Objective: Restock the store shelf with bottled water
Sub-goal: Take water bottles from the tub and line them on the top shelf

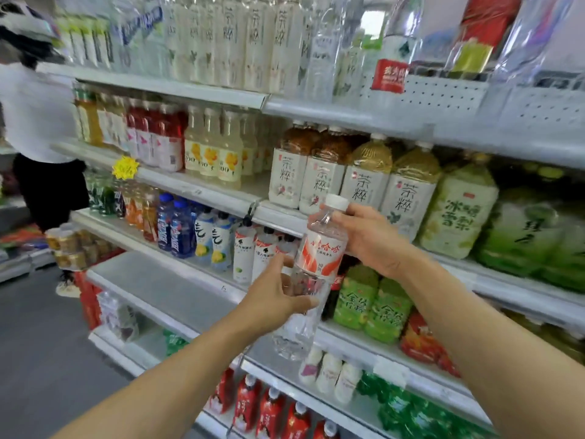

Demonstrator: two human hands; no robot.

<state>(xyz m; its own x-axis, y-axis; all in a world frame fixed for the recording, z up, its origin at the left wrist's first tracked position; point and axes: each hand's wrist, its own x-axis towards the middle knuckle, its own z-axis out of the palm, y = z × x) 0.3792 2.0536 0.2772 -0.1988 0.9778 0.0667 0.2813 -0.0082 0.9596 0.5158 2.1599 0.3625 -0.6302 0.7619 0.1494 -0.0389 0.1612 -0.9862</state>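
A clear water bottle (319,248) with a white cap and a red-and-white label is held upright in front of the shelves. My right hand (367,236) grips its neck and shoulder just under the cap. My left hand (278,296) holds its lower body, fingers curled round the clear plastic. Behind and below the bottle runs a grey shelf (164,289) with a bare stretch on its left half.
Large tea bottles (354,175) and green drink bottles (373,305) stand close behind my hands. Blue and white bottles (202,232) fill the shelf to the left. A person in a white top (34,122) stands at the far left of the aisle.
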